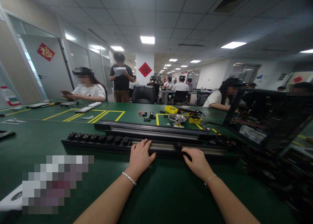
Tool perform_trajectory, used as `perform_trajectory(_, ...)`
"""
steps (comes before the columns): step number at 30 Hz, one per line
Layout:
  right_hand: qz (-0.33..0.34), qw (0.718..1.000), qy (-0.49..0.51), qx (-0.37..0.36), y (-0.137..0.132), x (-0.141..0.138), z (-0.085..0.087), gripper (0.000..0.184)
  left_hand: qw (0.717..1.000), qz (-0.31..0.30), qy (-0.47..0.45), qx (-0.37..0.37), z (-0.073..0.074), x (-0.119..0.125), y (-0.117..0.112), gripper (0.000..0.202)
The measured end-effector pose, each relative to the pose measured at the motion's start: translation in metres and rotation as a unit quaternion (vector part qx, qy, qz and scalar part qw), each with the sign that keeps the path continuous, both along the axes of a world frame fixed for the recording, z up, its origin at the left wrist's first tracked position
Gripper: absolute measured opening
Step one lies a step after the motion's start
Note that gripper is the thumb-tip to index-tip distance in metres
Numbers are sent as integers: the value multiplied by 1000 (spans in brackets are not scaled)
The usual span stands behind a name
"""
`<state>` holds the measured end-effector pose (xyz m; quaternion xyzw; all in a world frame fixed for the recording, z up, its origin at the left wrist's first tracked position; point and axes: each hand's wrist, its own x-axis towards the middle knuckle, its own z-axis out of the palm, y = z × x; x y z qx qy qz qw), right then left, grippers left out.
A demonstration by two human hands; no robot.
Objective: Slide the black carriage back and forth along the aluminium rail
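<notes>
A long black rail (166, 146) with a pale metallic channel lies across the table in front of me. My left hand (141, 157) rests on its middle, fingers spread over the channel and thumb pointing right. Left of that hand, several small black round pieces (102, 139) sit in a row along the rail. One more black piece (179, 146) is on the rail between my hands. Beside it lies my right hand (197, 161), index fingertip at the piece and thumb apart along the front edge. Two further black rails (156, 132) lie parallel behind.
A heap of dark parts (266, 175) and a black bin (259, 119) take up the right side. Behind the rails are a metal bowl (177, 119) and a yellow tray (171, 109). A white object (12, 198) lies near left. People (89, 87) sit across the table.
</notes>
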<state>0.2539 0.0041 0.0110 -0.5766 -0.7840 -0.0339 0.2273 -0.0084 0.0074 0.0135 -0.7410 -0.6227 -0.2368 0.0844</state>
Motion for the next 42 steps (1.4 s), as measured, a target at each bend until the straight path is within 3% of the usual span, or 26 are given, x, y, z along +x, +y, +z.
perform_trajectory(8,4,1000,3,-5,6,7,-6,27,1000,-2,-4,6,-3,1,1,52)
perform_trajectory(19,-21,999,-24,-13,-1,-1,5,31,999,-4,-1,33,-8,1,2,50)
perform_trajectory(42,-38,999,-12,5,-1,4,7,29,999,-12,-8,43,-10,0,4,50)
